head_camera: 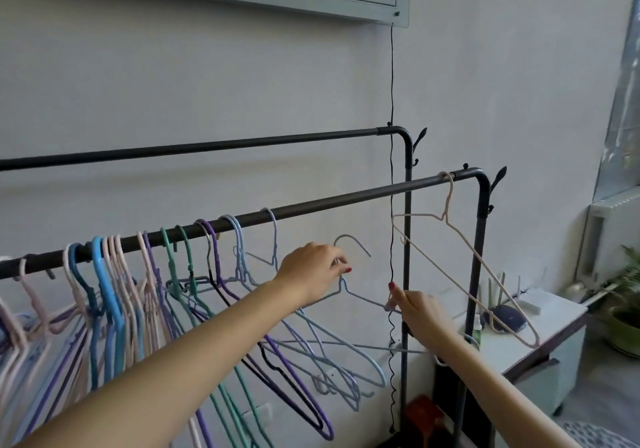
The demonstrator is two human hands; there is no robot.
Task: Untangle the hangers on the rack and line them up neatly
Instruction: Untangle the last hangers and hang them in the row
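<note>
A: Item one, the rack's front rail [346, 201]. What do I log on it?

B: I see a crowded bunch of hangers [145, 295] at lower left of the frame, pink, blue, teal and purple, hooks on the rail, bodies crossing one another. One pink wire hanger [464, 260] hangs alone near the rail's right end, well apart from the bunch.

A: Item two, the hands?

B: My left hand [311, 274], centre frame, has its grip pinched on the neck of a pale blue wire hanger [360, 297] just under its hook; that hook is below the rail, off it. My right hand [420, 312], just right of centre, pinches the same hanger's right shoulder between thumb and fingers.

A: Anything behind?

B: A second rail [207, 146] above, a black cord [392, 101] down the wall, a white tabletop [554, 312] at lower right.
</note>
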